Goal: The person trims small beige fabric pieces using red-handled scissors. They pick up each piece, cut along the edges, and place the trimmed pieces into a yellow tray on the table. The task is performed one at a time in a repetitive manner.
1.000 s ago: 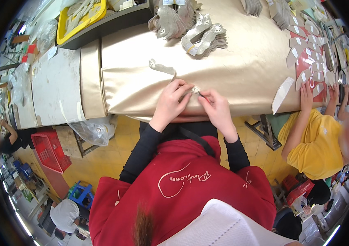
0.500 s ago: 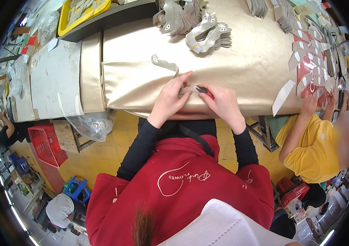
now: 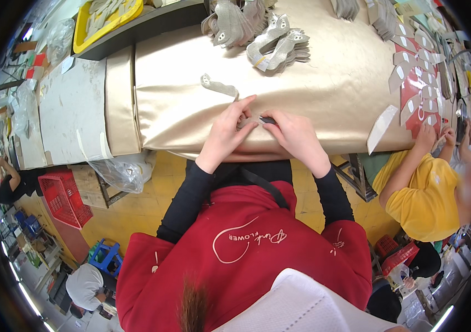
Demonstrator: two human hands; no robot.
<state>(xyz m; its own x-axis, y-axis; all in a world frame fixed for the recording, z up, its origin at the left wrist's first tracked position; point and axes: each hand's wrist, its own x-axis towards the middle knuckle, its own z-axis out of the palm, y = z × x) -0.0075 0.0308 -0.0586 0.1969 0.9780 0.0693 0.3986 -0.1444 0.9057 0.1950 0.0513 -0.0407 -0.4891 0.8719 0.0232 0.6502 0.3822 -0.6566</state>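
Left hand (image 3: 229, 130): pinching the grey strip (image 3: 220, 87), whose far end lies beyond on the gold cloth (image 3: 335, 83).
Right hand (image 3: 295, 133): gripping a dark tool (image 3: 267, 120).
Change: less tool shows than half a second ago; its tip nears the pinched end, contact unclear.

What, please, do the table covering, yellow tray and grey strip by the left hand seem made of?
Table covering: probably imitation leather or satin, from its glossy creases.
Yellow tray: likely smooth plastic, uniformly coloured.
Grey strip: perhaps fabric or synthetic leather, dull-looking, thin and curved.
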